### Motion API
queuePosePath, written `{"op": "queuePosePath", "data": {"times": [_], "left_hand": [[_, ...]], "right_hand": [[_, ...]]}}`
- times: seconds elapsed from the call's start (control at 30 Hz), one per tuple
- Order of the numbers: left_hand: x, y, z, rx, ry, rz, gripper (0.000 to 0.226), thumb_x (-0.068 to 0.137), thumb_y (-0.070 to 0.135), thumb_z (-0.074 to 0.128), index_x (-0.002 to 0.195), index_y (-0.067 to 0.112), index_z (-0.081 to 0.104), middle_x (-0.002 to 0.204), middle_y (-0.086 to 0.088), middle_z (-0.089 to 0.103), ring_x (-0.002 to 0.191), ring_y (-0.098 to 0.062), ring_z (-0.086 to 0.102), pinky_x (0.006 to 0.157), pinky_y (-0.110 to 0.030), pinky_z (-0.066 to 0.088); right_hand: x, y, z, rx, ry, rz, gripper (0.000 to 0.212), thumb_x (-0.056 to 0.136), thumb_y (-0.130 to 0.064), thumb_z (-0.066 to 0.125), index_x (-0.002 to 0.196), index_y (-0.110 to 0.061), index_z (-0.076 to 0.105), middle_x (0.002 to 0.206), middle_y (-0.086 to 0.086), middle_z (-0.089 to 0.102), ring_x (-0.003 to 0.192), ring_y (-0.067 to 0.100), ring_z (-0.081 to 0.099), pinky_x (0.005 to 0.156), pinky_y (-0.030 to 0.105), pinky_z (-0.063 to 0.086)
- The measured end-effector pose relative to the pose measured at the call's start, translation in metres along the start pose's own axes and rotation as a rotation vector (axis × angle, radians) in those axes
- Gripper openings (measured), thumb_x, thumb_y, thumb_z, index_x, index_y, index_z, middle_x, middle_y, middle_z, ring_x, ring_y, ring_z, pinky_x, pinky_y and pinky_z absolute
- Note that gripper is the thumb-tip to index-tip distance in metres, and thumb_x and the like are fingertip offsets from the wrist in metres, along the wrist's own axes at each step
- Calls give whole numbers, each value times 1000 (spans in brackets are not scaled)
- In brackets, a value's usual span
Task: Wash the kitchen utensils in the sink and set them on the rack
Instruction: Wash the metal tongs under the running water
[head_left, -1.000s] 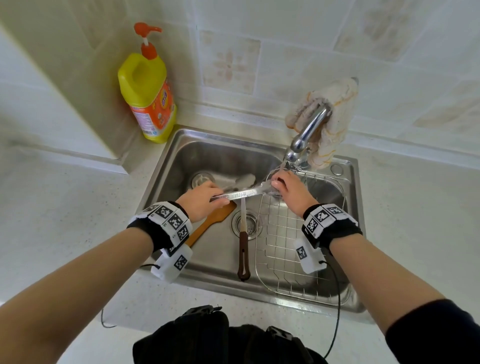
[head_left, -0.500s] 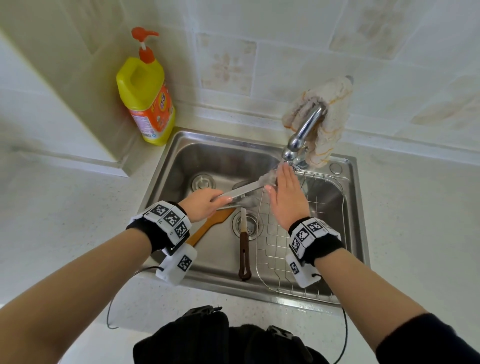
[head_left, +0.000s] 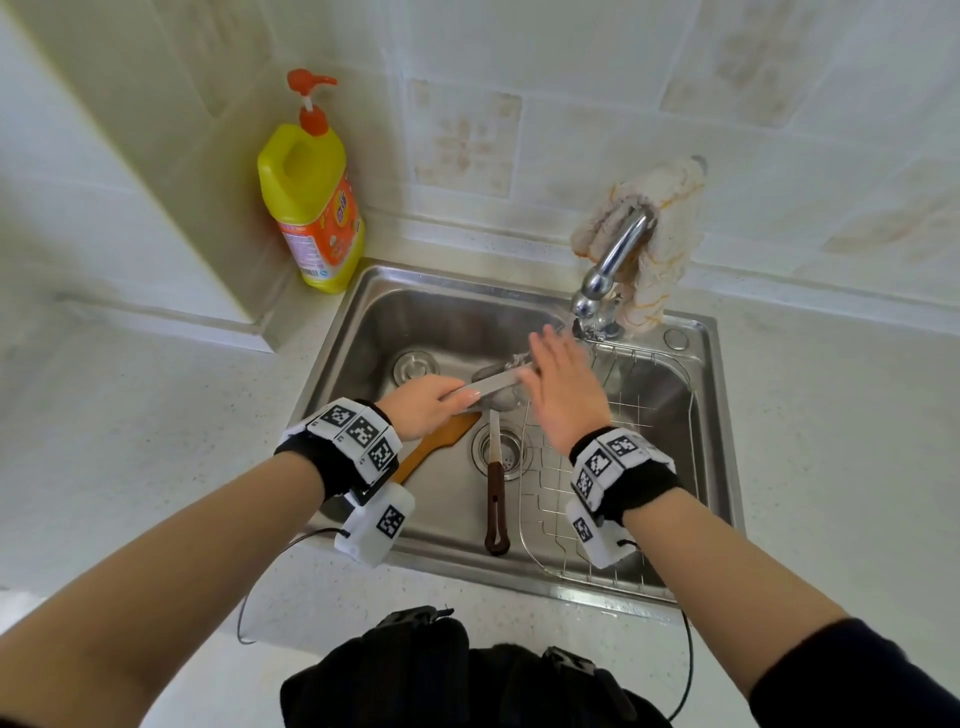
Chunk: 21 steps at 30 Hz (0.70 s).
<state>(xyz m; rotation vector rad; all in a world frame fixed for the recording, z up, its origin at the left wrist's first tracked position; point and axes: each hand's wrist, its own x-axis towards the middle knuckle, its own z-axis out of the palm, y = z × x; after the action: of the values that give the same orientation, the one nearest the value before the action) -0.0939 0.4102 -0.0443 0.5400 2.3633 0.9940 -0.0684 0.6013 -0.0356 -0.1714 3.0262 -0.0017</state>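
My left hand (head_left: 427, 408) grips the handle of a flat steel utensil (head_left: 493, 384) and holds it level over the sink (head_left: 447, 306), under the tap (head_left: 610, 270). Its far end is hidden behind my right hand (head_left: 563, 392), which is flat with straight fingers against the utensil. A wooden spatula (head_left: 431, 447) lies in the basin below my left hand. A knife with a dark brown handle (head_left: 496, 499) lies across the drain. A wire rack (head_left: 644, 415) fills the right side of the basin.
A yellow dish soap bottle (head_left: 309, 197) with a red pump stands at the sink's back left corner. A worn cloth (head_left: 660, 223) hangs over the tap. A pale speckled counter (head_left: 130, 441) surrounds the sink.
My right hand let go of the utensil's far end, opened flat and now rubs along it. My left hand kept its grip and drew slightly toward the sink's middle.
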Motion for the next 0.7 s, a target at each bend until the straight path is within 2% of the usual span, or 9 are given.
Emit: {"op": "queuePosePath", "data": {"times": [0.07,0.13,0.2,0.27,0.33,0.37,0.47,0.53,0.7], "left_hand": [[5,3,4,15,-36,6,35,98,37,38,70,17,44,62,2,42,55,-12,40,61,-27,36],[12,5,7,22,-56,24,33,98,36,39,72,17,47,64,3,44,56,-10,40,61,-25,35],[17,6,6,25,-55,40,30,97,34,43,72,17,50,65,5,46,59,-8,42,62,-23,35],[20,4,1,44,-67,56,24,94,31,50,75,16,53,68,5,48,61,-7,44,62,-22,36],[20,-2,-5,51,-50,59,10,88,26,60,82,18,58,75,6,54,68,-8,52,69,-23,41],[19,-5,-8,48,-18,55,5,86,23,63,88,20,59,80,6,57,73,-9,55,72,-25,44],[16,-11,-14,60,162,55,16,85,14,63,100,19,61,89,8,53,76,-6,52,74,-24,45],[14,-12,-17,1,282,64,18,83,11,65,101,16,62,86,13,48,74,-2,51,75,-23,48],[5,-15,-27,-120,323,67,17,85,12,63,102,15,65,85,14,56,74,1,55,81,-23,49]], "right_hand": [[-3,12,-2,86,-16,134,62,99,-44,14,150,-10,6,157,10,-2,145,24,-7,120,38,2],[-9,8,2,62,-36,35,64,99,-47,17,149,-10,3,157,8,-4,145,21,-8,119,35,-3],[-9,4,6,21,-49,-117,62,99,-45,23,149,-12,8,157,6,1,145,19,-5,116,32,-7],[0,11,5,20,-57,-147,56,97,-42,33,144,-12,29,153,7,26,144,20,14,117,32,5],[10,16,7,53,-83,-117,41,94,-40,41,126,-14,49,130,4,52,126,19,42,108,30,28],[16,14,8,77,-94,-102,35,94,-39,44,117,-15,54,119,2,57,116,18,48,100,29,35],[29,8,11,185,-68,-53,24,94,-35,47,106,-16,57,105,0,59,101,16,52,91,29,40],[32,7,11,221,-80,-27,25,95,-35,45,105,-15,57,103,1,59,98,17,53,87,30,42],[29,5,11,278,-144,-22,28,97,-34,39,108,-13,54,105,2,58,94,17,55,77,29,42]]}}
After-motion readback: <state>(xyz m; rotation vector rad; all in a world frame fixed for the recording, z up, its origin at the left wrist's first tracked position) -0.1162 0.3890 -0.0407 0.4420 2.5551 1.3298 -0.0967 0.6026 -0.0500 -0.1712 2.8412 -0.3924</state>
